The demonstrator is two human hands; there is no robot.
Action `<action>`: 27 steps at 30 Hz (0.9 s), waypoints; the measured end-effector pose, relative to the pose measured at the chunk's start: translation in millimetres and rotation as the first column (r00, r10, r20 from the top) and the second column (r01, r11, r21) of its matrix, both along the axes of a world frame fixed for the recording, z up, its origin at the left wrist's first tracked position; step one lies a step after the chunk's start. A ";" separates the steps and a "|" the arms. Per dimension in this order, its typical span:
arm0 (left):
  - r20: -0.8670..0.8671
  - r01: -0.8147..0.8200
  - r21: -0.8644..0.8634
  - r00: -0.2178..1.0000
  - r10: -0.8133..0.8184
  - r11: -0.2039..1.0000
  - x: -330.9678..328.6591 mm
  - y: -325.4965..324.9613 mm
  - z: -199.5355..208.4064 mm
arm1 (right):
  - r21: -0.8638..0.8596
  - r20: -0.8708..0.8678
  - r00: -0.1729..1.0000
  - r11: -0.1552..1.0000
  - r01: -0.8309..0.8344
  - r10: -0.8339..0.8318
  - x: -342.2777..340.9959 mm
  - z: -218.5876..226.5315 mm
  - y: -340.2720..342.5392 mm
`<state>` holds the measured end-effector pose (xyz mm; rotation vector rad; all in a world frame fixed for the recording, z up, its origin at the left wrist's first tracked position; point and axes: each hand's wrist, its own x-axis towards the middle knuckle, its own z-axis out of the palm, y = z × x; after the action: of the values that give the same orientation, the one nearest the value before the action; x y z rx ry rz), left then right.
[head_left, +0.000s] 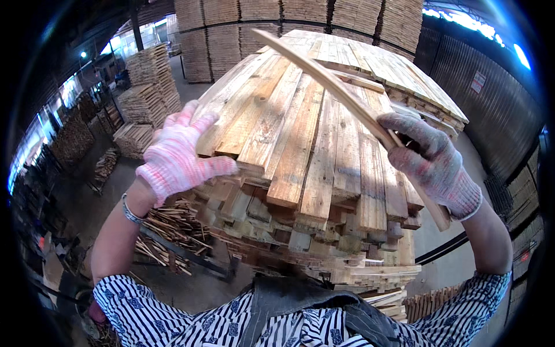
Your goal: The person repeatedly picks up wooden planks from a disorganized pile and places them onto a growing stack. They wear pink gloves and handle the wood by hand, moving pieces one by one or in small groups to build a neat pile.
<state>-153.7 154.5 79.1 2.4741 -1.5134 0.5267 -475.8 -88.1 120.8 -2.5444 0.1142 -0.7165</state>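
Note:
A tall stack of sawn wooden boards (303, 159) stands in front of me, its uneven ends facing my body. My right hand (435, 161), in a knit work glove, is closed round a long narrow board (332, 84). That board is tilted: its far end rises over the stack to the upper left, and its near end drops past the stack's right side. At the left edge of the top layer, my gloved left hand (179, 150) has its fingers spread and holds nothing. Its thumb reaches towards the board ends; I cannot tell whether it touches them.
Behind rise tall strapped piles of lumber (254, 49). Smaller board stacks (144, 98) stand at the far left. Thin wood strips (173, 231) lie in a heap below my left arm, beside a dark metal rail (185, 254). A corrugated wall (468, 81) runs along the right.

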 end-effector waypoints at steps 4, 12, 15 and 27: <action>0.063 -0.090 0.129 0.995 0.083 0.988 -7.8 -16.1 3.6 | 0.018 -0.033 0.999 1.000 -0.017 0.018 3.7 -8.4 4.2; 0.059 -0.056 0.085 0.997 0.051 0.995 0.0 -24.4 6.8 | -0.192 0.059 0.997 0.981 -0.036 0.049 -32.8 -5.6 -4.4; 0.047 -0.040 0.019 0.998 0.039 0.999 6.6 -21.2 15.2 | -0.224 0.091 0.996 0.975 0.019 0.001 -63.9 -7.9 -9.1; -0.495 0.077 -0.032 0.865 -0.083 0.997 22.9 -25.1 32.5 | -0.015 -0.173 0.984 0.999 0.037 -0.039 -152.0 -14.3 2.5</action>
<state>-130.8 129.4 111.6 2.2770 -1.3763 -0.1201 -627.7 -85.6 106.4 -2.6189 0.2182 -0.5105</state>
